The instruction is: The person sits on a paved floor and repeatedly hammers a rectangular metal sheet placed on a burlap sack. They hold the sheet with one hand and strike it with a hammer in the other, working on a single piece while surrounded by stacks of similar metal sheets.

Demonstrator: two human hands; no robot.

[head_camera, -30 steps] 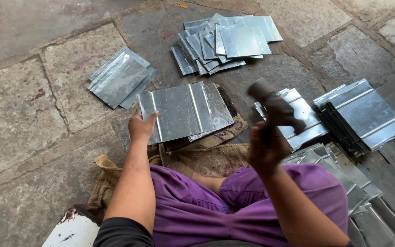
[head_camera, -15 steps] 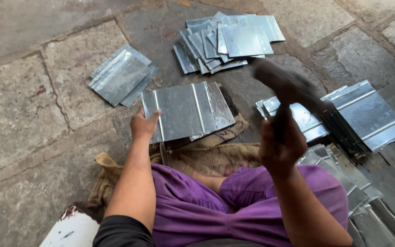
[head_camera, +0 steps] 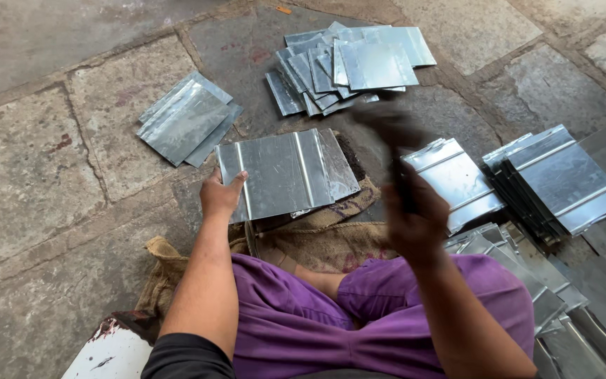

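sheet [head_camera: 285,172]: long axis left-right, pinned at near-left edge by left hand [head_camera: 220,196]
right hand [head_camera: 415,224]: clenched on blurred hammer [head_camera: 391,133], right of sheet

Open-air sheet-metal workshop at ground level, worn stone floor [head_camera: 29,182], stacks of cut metal sheets [head_camera: 348,67] around, burlap sack [head_camera: 303,235] as work mat, ribbed panels [head_camera: 562,179] piled

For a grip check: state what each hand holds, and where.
Left hand pins the ribbed metal sheet at its left edge. Right hand grips a blurred hammer's handle.
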